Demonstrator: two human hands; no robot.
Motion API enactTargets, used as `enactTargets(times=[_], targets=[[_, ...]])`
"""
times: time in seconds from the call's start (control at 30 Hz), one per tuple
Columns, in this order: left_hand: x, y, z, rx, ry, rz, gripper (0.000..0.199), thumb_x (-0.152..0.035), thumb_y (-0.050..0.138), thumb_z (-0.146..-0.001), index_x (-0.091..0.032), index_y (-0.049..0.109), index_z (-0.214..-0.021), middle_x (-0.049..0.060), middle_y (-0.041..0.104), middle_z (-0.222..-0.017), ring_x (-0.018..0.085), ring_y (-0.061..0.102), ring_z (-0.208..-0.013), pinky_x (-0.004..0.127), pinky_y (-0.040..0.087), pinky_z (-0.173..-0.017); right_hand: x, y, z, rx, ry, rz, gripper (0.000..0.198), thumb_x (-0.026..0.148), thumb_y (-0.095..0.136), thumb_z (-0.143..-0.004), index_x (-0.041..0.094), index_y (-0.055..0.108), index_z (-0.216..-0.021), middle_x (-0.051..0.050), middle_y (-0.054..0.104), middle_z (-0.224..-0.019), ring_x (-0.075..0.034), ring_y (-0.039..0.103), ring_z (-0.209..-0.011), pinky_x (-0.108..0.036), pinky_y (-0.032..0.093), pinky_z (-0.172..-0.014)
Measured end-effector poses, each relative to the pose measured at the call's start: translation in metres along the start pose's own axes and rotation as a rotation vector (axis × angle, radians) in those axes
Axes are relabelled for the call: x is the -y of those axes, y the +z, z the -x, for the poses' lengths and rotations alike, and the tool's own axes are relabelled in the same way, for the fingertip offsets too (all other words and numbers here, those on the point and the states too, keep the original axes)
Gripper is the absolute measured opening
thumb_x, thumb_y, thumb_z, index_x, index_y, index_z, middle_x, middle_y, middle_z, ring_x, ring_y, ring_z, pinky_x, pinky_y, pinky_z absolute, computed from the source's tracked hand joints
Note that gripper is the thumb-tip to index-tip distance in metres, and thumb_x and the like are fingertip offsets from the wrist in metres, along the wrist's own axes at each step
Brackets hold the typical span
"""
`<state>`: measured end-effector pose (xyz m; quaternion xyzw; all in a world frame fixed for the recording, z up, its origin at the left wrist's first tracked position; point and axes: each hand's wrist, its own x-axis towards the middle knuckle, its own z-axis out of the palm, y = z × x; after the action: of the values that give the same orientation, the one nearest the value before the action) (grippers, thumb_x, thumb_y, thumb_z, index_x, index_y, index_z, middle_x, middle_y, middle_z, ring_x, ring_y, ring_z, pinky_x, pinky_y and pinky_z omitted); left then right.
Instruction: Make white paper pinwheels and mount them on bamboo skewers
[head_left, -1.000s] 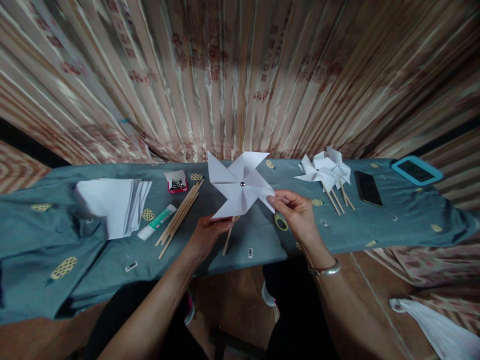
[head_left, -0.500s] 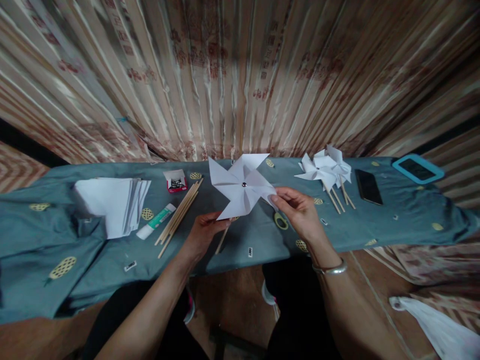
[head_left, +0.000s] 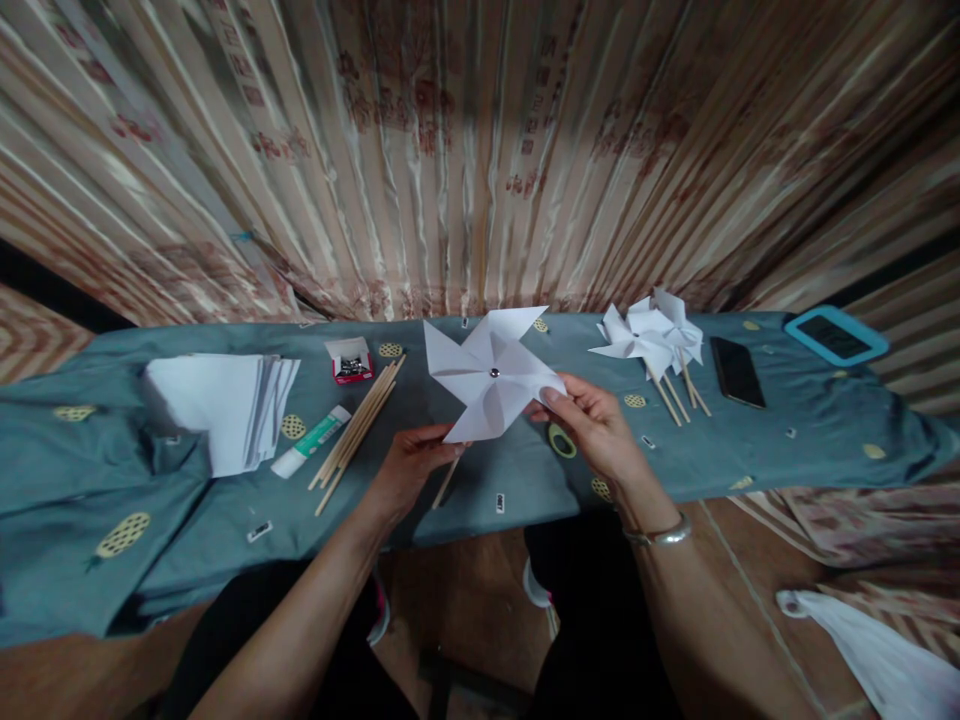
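A white paper pinwheel point(head_left: 484, 385) with a shiny pin at its centre is held above the table, its blades facing me. My right hand point(head_left: 589, 415), a bangle on its wrist, pinches the right-hand blade between thumb and fingers. At the lower left of the pinwheel, my left hand point(head_left: 416, 465) is closed with its fingertips at the wooden stick point(head_left: 446, 485), which slants down from behind the paper. The lowest blade partly covers those fingertips. Green-handled scissors point(head_left: 561, 441) lie just under my right hand, their blades hidden.
To the left are a paper stack point(head_left: 225, 410), a glue stick point(head_left: 311, 442), several loose sticks point(head_left: 356, 435) and a small box of pins point(head_left: 349, 362). Finished pinwheels point(head_left: 652, 335), a phone point(head_left: 737, 372) and a blue-framed device point(head_left: 838, 335) lie on the right. A curtain point(head_left: 480, 150) hangs behind.
The pinwheel has shifted slightly to the right and is turned a little. Both hands keep their hold, with the right hand's fingers slightly moved on the blade.
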<state>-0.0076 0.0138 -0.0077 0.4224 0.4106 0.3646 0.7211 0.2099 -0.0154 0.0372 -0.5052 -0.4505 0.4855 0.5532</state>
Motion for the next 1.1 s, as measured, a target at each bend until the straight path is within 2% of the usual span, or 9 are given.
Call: enactTargets(times=[0.27,0.47,0.83,1.0,1.1], targets=[[0.002,-0.001,-0.001,0.007,0.032,0.063,0.029,-0.027,0.082,-0.057,-0.015,0.079,-0.083,0.006,0.076,-0.079,0.019,0.066,-0.080,0.031,0.046,-0.086,0.002,-0.002,0.003,-0.076,-0.056,0.177,0.033,0.054,0.073,-0.074,0.024,0.075,-0.086,-0.001,0.074,-0.075,-0.015,0.067,-0.073,-0.025,0.052,-0.069],[0.002,0.001,-0.001,-0.048,0.079,0.099,0.023,-0.026,0.085,-0.054,-0.018,0.079,-0.074,0.004,0.076,-0.076,0.018,0.066,-0.076,0.031,0.048,-0.084,-0.002,-0.002,0.003,-0.074,-0.004,0.241,0.034,0.056,0.072,-0.074,0.022,0.076,-0.077,-0.002,0.073,-0.069,-0.016,0.066,-0.069,-0.027,0.051,-0.064],[0.004,0.004,-0.002,-0.085,0.076,0.142,0.021,-0.019,0.082,-0.057,-0.019,0.079,-0.078,0.003,0.077,-0.079,0.016,0.067,-0.076,0.030,0.050,-0.082,-0.004,0.017,0.008,0.139,0.102,0.191,0.041,0.060,0.070,-0.073,0.019,0.076,-0.071,-0.003,0.073,-0.071,-0.013,0.062,-0.064,-0.024,0.048,-0.060],[0.004,0.003,-0.001,-0.031,0.079,0.127,0.028,-0.021,0.080,-0.062,-0.016,0.079,-0.089,0.007,0.077,-0.090,0.020,0.067,-0.086,0.034,0.048,-0.089,-0.009,0.031,0.012,0.229,0.185,0.080,0.037,0.057,0.072,-0.073,0.020,0.078,-0.077,-0.004,0.074,-0.071,-0.012,0.065,-0.064,-0.022,0.050,-0.059],[0.004,0.002,-0.001,-0.042,0.076,0.123,0.027,-0.021,0.080,-0.060,-0.015,0.079,-0.087,0.007,0.077,-0.083,0.019,0.067,-0.079,0.034,0.049,-0.085,-0.010,0.040,0.014,0.281,0.246,0.004,0.039,0.056,0.072,-0.073,0.018,0.078,-0.077,-0.005,0.075,-0.072,-0.011,0.066,-0.060,-0.020,0.050,-0.055]])
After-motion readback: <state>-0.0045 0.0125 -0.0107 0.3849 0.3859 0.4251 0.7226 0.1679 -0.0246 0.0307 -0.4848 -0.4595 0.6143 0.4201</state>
